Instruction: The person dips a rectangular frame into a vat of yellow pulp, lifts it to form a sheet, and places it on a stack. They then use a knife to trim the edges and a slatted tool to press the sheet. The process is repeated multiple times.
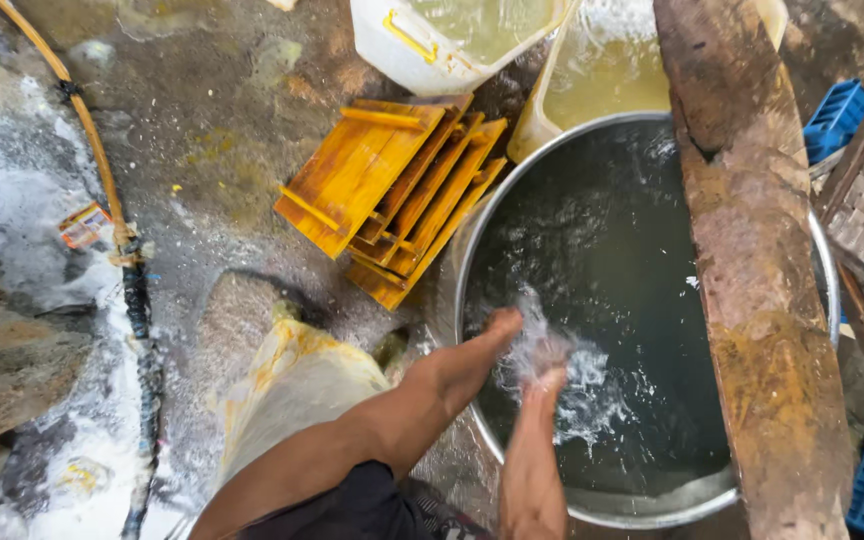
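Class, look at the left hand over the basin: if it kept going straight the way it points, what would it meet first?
Likely the water in the basin; the left hand points down-right at it. Depth unclear.

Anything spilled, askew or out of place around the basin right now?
Water is splashing up where the left hand and right hand dip into the metal basin. A worn wooden plank lies across its right side. The yellow wooden boards lie fanned, leaning on the rim, on the wet floor streaked with white residue.

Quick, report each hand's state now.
Left hand: fingers straight at the water in the basin, holding nothing visible.
Right hand: in the splash, grip cannot be told.
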Action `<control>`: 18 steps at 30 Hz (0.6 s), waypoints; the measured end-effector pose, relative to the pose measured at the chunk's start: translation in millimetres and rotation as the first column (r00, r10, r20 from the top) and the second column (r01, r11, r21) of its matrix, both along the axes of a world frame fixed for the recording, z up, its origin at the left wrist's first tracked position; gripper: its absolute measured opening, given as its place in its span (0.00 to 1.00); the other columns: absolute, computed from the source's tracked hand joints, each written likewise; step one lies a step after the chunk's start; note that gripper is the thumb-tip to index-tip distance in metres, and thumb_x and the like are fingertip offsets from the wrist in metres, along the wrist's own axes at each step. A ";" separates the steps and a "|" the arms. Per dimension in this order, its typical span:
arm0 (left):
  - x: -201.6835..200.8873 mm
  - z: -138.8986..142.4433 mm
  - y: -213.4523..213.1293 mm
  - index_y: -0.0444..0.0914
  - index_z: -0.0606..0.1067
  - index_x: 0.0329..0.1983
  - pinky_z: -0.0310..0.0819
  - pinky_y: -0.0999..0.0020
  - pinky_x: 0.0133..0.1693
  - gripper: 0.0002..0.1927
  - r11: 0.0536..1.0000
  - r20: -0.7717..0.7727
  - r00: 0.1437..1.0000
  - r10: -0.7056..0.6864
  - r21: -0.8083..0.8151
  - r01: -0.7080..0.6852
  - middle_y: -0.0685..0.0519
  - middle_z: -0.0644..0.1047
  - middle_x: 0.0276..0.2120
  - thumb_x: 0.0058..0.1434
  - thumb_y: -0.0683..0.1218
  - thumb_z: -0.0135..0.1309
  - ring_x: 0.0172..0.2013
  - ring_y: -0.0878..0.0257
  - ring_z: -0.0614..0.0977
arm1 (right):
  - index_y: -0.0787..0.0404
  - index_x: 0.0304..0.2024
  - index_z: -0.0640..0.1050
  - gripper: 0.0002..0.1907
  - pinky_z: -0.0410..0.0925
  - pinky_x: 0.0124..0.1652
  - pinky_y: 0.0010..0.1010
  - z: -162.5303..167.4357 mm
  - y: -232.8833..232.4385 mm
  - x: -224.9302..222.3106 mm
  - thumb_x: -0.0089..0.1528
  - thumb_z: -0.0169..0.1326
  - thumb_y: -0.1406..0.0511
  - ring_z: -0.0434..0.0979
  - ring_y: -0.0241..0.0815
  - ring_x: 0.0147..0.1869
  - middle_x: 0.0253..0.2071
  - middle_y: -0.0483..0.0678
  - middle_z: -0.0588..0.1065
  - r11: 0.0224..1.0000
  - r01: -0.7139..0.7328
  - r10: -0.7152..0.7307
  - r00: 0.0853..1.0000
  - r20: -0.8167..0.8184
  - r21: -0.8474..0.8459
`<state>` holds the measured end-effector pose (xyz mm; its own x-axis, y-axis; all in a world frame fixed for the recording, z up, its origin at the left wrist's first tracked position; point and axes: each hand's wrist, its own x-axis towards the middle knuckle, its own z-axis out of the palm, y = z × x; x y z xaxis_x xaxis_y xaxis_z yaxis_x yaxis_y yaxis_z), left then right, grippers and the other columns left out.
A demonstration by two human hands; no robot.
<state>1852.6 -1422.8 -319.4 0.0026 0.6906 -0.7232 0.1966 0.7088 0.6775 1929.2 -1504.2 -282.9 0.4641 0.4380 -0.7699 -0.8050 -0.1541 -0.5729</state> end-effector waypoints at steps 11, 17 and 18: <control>-95.7 154.1 81.8 0.33 0.78 0.41 0.78 0.61 0.41 0.15 0.411 0.343 0.919 -0.194 0.879 -0.241 0.45 0.82 0.35 0.73 0.49 0.45 0.37 0.58 0.83 | 0.56 0.28 0.73 0.20 0.65 0.31 0.28 100.9 153.3 -57.7 0.77 0.44 0.64 0.68 0.35 0.28 0.24 0.46 0.71 0.402 -0.652 -0.021 0.695 0.718 0.643; -203.7 81.4 43.9 0.37 0.81 0.44 0.79 0.56 0.48 0.14 0.559 -0.610 0.555 -0.566 0.211 0.802 0.40 0.82 0.40 0.73 0.49 0.48 0.42 0.49 0.86 | 0.60 0.39 0.78 0.07 0.68 0.40 0.43 63.5 105.2 -87.4 0.68 0.53 0.64 0.77 0.47 0.40 0.37 0.49 0.78 0.418 -0.822 -0.147 -0.480 0.865 -0.385; -204.6 64.7 37.1 0.38 0.81 0.46 0.77 0.54 0.49 0.13 0.561 -0.577 0.666 -0.473 0.386 0.732 0.41 0.82 0.42 0.70 0.48 0.50 0.44 0.48 0.84 | 0.57 0.41 0.79 0.05 0.67 0.44 0.46 54.8 87.9 -81.2 0.68 0.55 0.63 0.79 0.49 0.44 0.40 0.48 0.79 0.436 -0.781 -0.312 -0.598 0.738 -0.448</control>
<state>1648.0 -1385.7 -254.8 0.4051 0.8777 -0.2560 0.7458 -0.1553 0.6478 1847.9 -1416.3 -228.1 -0.4791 0.6963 0.5345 0.7060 0.6675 -0.2367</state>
